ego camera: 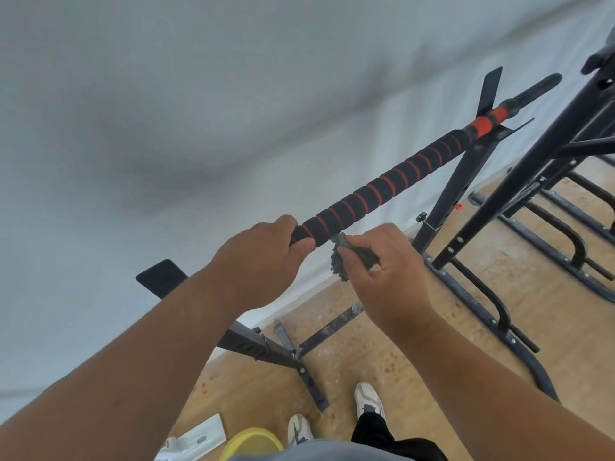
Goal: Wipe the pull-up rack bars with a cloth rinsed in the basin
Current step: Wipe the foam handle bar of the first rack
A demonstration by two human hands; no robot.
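Observation:
The pull-up bar (392, 181) wears black foam with orange spiral stripes and runs from the centre up to the right. My left hand (263, 257) grips its near end, fingers curled over the foam. Just right of that, my right hand (382, 264) pinches a dark green crumpled cloth (339, 261), which touches the underside of the bar. A yellow basin (249, 442) shows at the bottom edge, by my feet.
Black rack uprights (456, 191) and base tubes (492, 294) stand on the wooden floor at right. A second black frame (532, 171) rises at far right. A white wall fills the left. A white bracket (196, 437) lies by the basin.

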